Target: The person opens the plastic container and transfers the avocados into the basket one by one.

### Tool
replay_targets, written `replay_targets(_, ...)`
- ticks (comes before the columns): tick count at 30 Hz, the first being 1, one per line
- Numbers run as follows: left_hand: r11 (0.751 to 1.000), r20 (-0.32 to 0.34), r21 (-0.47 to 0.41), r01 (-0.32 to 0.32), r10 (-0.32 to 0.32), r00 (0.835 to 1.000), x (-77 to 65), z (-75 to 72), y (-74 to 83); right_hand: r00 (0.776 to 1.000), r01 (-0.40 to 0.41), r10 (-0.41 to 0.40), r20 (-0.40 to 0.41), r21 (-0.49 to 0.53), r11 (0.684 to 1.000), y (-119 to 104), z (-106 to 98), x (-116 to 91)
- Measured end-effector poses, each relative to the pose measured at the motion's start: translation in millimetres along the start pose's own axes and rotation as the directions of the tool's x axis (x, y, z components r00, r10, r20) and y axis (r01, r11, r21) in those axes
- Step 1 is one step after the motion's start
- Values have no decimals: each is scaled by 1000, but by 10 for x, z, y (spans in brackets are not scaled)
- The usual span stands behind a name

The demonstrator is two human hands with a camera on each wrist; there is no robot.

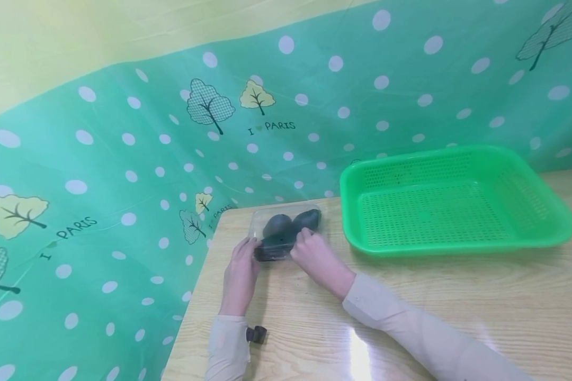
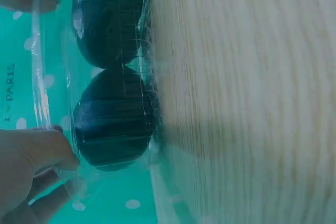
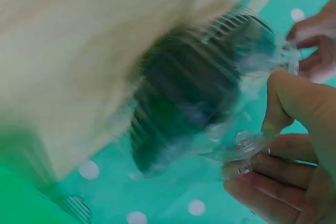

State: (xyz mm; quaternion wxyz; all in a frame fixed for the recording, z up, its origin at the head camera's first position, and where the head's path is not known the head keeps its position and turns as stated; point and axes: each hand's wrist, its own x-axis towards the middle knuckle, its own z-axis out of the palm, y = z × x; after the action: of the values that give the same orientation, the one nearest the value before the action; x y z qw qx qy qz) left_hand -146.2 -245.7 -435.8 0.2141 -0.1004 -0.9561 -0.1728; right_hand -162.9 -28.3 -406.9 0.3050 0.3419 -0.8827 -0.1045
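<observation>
A clear plastic clamshell box (image 1: 257,225) sits at the far left of the table, and ribbed walls show in the left wrist view. Inside it are dark, rounded fruits that look like avocados (image 1: 277,225). My left hand (image 1: 242,267) grips the box's near left corner, thumb on one side and fingers on the other. With thumb and fingers, my right hand (image 1: 316,260) pinches the plastic rim at the near right; the right wrist view shows this pinch closely. Whether the lid is fully closed I cannot tell. Motion blurs the fruits (image 3: 184,82) in that view.
To the right of the box stands a green perforated plastic basket (image 1: 457,246). The wood-grain table (image 1: 305,328) meets a green dotted cloth (image 1: 286,159) at its back and left edges. A small black object (image 1: 256,334) is at the left wrist.
</observation>
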Motion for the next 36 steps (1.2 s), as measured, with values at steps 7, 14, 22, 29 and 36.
replay_targets(7,1000,-27,-4,-8,8,1000,-8,11,-4,1000,1,0,-12,23,1000,34,-40,2)
replay_targets(14,1000,-38,16,-19,19,999,6,18,-4,1000,-5,4,14,22,1000,29,-31,-14)
replay_targets(22,998,-46,40,-43,44,998,5,-6,-3,999,-41,44,-16,125,991,37,92,-103)
replay_targets(29,996,-63,70,-53,57,996,20,-5,-7,998,-48,53,-22,172,984,35,186,-158)
replay_targets(36,995,-60,79,-56,61,996,52,-27,11,998,-50,56,-31,171,984,44,197,-171)
